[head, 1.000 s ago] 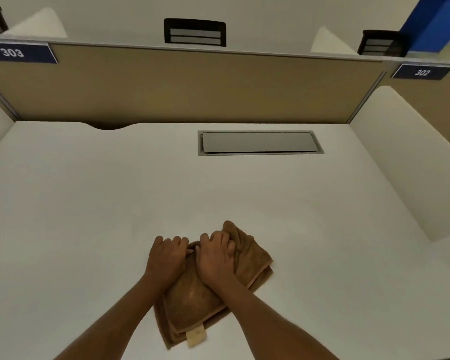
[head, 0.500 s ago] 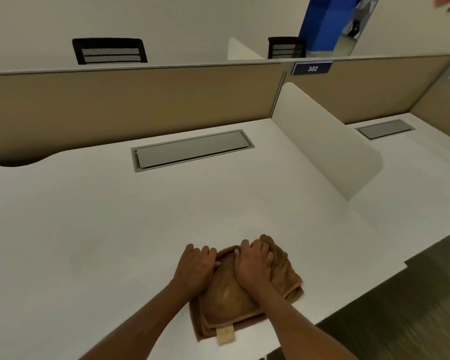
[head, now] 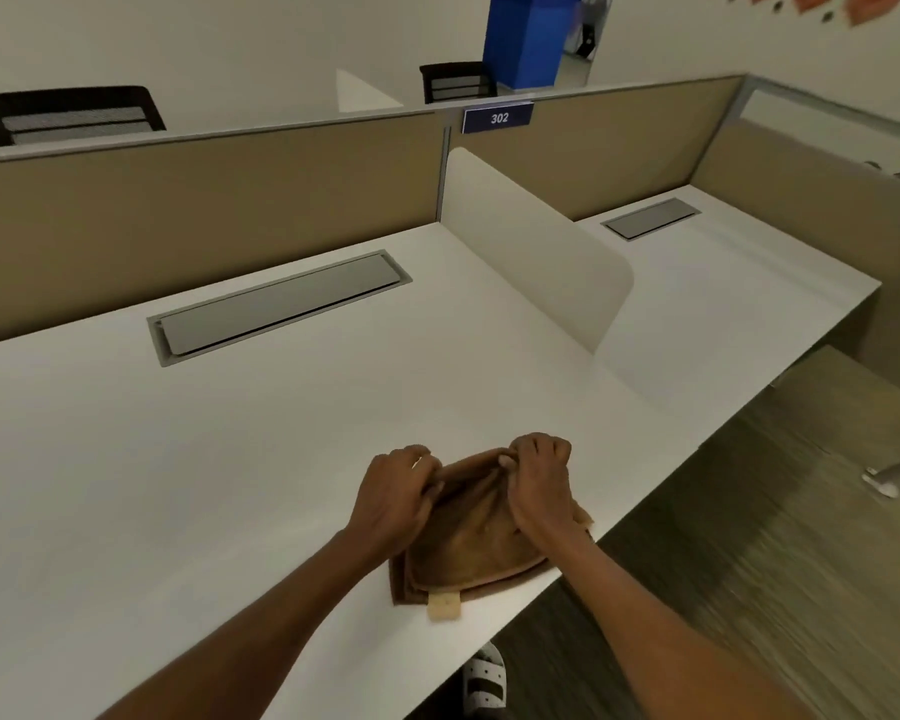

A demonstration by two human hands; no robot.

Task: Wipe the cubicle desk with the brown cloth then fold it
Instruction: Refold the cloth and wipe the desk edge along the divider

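The brown cloth point(head: 468, 537) lies folded in layers on the white cubicle desk point(head: 204, 459), close to the desk's front edge, with a pale tag point(head: 444, 606) sticking out at its near side. My left hand point(head: 393, 493) pinches the cloth's far left edge. My right hand point(head: 539, 478) pinches the far edge beside it and lifts the top layer into a ridge between both hands.
A grey cable hatch point(head: 276, 306) is set into the desk further back. A tan partition point(head: 204, 200) runs along the rear, and a white rounded divider point(head: 531, 246) bounds the desk on the right. Beyond it lies a neighbouring desk. A sandalled foot point(head: 483, 680) shows below the edge.
Both hands went from pressing flat on the cloth to pinching its far edge and raising it. The view has swung to the right, showing the neighbouring desk and the floor.
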